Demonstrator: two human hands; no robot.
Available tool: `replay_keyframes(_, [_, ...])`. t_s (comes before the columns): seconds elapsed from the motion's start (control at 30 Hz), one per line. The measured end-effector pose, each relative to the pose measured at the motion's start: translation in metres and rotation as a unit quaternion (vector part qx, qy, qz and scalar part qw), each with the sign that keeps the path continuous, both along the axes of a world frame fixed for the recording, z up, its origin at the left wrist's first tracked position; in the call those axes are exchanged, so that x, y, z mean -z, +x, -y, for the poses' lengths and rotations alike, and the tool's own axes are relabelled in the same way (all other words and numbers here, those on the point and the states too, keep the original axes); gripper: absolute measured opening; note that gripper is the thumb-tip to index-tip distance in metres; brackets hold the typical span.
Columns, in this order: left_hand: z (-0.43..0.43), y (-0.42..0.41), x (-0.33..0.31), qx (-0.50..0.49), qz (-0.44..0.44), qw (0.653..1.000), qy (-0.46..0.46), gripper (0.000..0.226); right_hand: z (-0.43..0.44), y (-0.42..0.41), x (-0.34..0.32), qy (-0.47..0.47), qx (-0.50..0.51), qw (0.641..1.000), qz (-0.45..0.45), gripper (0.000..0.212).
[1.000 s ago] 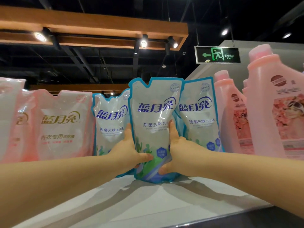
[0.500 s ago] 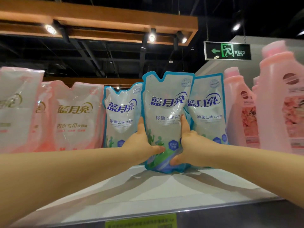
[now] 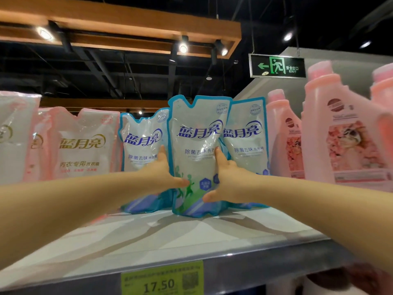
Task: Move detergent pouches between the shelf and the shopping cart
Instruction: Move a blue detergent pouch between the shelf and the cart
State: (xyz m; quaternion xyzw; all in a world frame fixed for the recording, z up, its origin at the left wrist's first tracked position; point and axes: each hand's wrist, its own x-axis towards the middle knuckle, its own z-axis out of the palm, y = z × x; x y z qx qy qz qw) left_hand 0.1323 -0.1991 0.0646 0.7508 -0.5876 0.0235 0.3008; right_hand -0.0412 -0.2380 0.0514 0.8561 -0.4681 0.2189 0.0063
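A blue-edged detergent pouch stands upright on the white shelf, in front of two matching pouches, one at its left and one at its right. My left hand grips its left side, thumb across the front. My right hand grips its right side, thumb at the lower front. The pouch's base touches the shelf. No shopping cart is in view.
Pink-and-white pouches fill the shelf to the left. Pink bottles stand to the right. A green price tag reading 17.50 sits on the shelf's front edge. An exit sign hangs above.
The view has tilted down, showing the shelf's front edge and price tag. Both hands keep their grip on the middle pouch, which now rests lower on the shelf.
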Motion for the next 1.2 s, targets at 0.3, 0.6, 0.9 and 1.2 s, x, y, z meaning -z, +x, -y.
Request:
replay_keyframes(0.3, [-0.045,-0.031,-0.007,0.005,0.246,0.969,-0.017,0.078,-0.025,-0.035,-0.016,-0.041,-0.018,0.998,-0.034,0.061])
replay_keyframes(0.6, [-0.076,-0.082,-0.009,0.006,0.277,0.961,-0.009,0.031,-0.051,-0.066,-0.01,-0.038,-0.087,0.995,0.044,0.042])
replay_keyframes(0.9, [-0.144,-0.121,-0.003,0.031,0.245,0.965,-0.086,0.032,-0.108,-0.095,-0.003,-0.073,-0.114,0.981,0.142,0.033])
replay_keyframes(1.2, [-0.222,-0.112,0.022,0.034,0.185,0.975,-0.121,0.034,-0.206,-0.132,0.02,-0.089,-0.063,0.98,0.169,0.038])
